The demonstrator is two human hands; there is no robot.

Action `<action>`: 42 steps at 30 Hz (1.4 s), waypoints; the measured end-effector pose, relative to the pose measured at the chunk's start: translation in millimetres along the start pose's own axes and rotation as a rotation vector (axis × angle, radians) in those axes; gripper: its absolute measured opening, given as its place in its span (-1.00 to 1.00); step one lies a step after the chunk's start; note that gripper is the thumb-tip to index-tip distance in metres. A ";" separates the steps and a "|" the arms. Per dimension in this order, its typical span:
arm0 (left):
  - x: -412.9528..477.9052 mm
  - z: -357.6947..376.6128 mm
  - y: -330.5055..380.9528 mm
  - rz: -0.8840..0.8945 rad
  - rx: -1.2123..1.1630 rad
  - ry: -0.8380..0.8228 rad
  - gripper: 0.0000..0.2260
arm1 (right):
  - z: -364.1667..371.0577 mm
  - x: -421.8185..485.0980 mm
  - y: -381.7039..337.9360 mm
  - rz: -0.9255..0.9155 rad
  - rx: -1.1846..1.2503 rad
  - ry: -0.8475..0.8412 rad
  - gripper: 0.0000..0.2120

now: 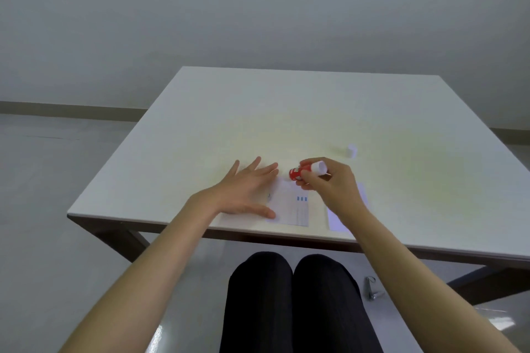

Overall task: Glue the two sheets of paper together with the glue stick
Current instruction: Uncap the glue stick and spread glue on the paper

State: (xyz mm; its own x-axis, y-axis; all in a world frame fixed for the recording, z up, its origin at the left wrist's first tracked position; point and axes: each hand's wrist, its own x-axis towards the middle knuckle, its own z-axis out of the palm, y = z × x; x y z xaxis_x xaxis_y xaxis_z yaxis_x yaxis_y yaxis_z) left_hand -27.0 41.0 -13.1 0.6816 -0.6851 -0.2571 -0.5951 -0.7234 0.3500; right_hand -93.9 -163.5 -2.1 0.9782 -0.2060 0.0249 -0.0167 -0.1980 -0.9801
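The light, rigid glue stick (302,172) is pinched around its barrel by the right hand (329,183) above the thin, floppy printed sheet (292,206), pinned to the tabletop (258,123) by the flat, spread left hand (243,186).

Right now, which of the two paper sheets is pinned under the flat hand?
The printed white sheet with blue marks, under the left hand; the plain white sheet lies beneath the right wrist.

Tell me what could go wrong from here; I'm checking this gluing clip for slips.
The left hand pins only the left edge of the printed sheet, so rubbing with the glue stick may shift or wrinkle it. The right hand covers part of the plain sheet and could drag it. The cap might roll away.
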 end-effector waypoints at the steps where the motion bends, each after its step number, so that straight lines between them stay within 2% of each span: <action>1: 0.2 3.8 -1.1 0.000 0.030 -0.005 -0.10 | 4.6 -2.3 0.9 -0.013 -0.084 -0.004 -0.90; 8: 0.2 13.3 -8.1 -0.022 0.031 0.008 -0.09 | 15.3 -12.0 -11.1 -0.121 -0.338 -0.036 -0.90; 11: 1.5 14.1 -8.5 -0.029 0.016 0.010 -0.08 | 16.5 -22.4 -15.0 -0.177 -0.389 -0.162 -0.90; 14: 2.2 14.5 -9.5 -0.033 0.026 0.005 -0.08 | 10.5 -27.2 -15.6 -0.156 -0.368 -0.279 -0.88; 21: 1.5 12.7 -8.9 -0.043 0.029 -0.011 -0.07 | -3.7 -2.6 -9.1 -0.121 -0.346 -0.041 -0.83; 25: 2.0 12.3 -7.4 -0.055 0.003 -0.011 -0.05 | 1.5 -30.6 -7.9 -0.169 -0.355 -0.267 -0.82; 27: 2.0 12.0 -6.9 -0.058 0.002 -0.010 -0.04 | -1.9 -31.7 -6.7 -0.150 -0.330 -0.323 -0.84; 33: 0.7 9.9 -5.7 -0.067 0.015 -0.025 -0.07 | -17.4 -6.0 -5.8 -0.094 -0.323 -0.082 -0.85; 38: 0.3 10.8 -5.2 -0.070 -0.020 -0.021 -0.04 | -22.3 -31.0 -5.6 -0.119 -0.349 -0.316 -0.83; 40: 0.4 10.9 -5.3 -0.073 -0.026 -0.022 -0.04 | -29.1 -27.5 -6.4 -0.119 -0.317 -0.315 -0.84; 42: 0.4 10.7 -5.4 -0.074 -0.024 -0.025 -0.05 | -34.9 -18.4 -7.3 -0.075 -0.269 -0.218 -0.86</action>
State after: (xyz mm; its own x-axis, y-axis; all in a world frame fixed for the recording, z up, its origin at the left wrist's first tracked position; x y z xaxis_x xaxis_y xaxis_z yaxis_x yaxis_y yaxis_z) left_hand -28.2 43.8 -24.8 0.7124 -0.6318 -0.3055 -0.5329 -0.7703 0.3502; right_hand -118.9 -191.7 11.5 0.9995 0.0223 0.0242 0.0317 -0.4560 -0.8894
